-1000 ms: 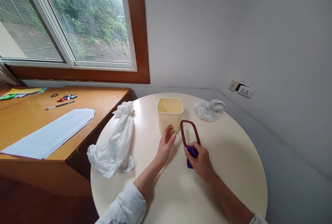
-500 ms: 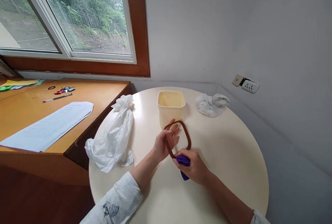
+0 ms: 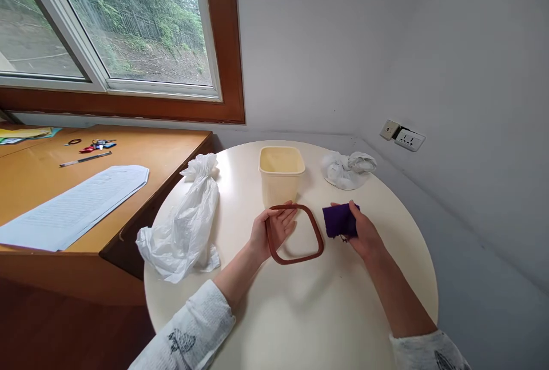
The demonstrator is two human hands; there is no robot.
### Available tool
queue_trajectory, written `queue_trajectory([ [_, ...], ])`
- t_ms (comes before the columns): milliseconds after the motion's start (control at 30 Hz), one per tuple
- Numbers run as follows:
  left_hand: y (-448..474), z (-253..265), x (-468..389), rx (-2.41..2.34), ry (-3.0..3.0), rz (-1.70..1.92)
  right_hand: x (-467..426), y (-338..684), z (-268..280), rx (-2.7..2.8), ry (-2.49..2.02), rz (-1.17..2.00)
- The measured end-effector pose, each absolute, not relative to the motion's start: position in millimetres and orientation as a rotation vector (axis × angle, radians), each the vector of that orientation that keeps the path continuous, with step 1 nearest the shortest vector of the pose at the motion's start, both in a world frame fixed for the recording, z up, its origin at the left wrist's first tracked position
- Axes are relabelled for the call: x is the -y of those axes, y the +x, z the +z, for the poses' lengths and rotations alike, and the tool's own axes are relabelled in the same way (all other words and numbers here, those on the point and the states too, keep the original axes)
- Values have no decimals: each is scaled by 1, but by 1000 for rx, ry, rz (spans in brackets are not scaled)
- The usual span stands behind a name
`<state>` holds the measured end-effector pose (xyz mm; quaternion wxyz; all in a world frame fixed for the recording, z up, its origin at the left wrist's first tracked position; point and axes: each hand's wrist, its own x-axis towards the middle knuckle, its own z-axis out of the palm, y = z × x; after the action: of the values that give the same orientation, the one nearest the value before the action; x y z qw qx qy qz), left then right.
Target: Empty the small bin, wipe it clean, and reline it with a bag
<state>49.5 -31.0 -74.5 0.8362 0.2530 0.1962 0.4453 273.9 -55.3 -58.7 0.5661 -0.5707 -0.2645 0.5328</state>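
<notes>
Palm up, my left hand (image 3: 265,235) grips a brown rounded-square ring frame (image 3: 319,234) by its left side, thumb over the rim and fingers beneath. My right hand (image 3: 364,235), to the right of the frame, is closed on a folded purple cloth (image 3: 339,220) with some loose threads at its lower edge. The cloth and the frame are apart. Just beyond my left hand a cream plastic bin (image 3: 282,178) stands upright on the round table (image 3: 326,313). Its visible inside walls are bare; its bottom is hidden.
A knotted white plastic bag (image 3: 189,230) lies at the table's left, and a smaller bundled bag (image 3: 348,170) at the back right. On the wooden desk (image 3: 171,155) are papers (image 3: 81,204), a pen (image 3: 86,159) and keys (image 3: 102,144). A wall (image 3: 472,198) borders the right.
My right hand has moved right and away from the frame with the purple cloth, which now shows flat. The frame has tilted flatter in my left hand. The view has shifted slightly.
</notes>
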Motion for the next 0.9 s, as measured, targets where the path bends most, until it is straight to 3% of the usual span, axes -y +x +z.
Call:
queue_trajectory([
  [200,52,-76,31,-445,371,897,26,247,-62,726,-1471,866],
  [367,55,-80,30,-407,339,840,35,194,-89,1482,-1519,745],
  [500,57,-79,33,-361,312,810,47,173,-99,1783,-1593,575],
  [900,59,-80,35,-430,138,848,64,152,-78,1940,-1211,896],
])
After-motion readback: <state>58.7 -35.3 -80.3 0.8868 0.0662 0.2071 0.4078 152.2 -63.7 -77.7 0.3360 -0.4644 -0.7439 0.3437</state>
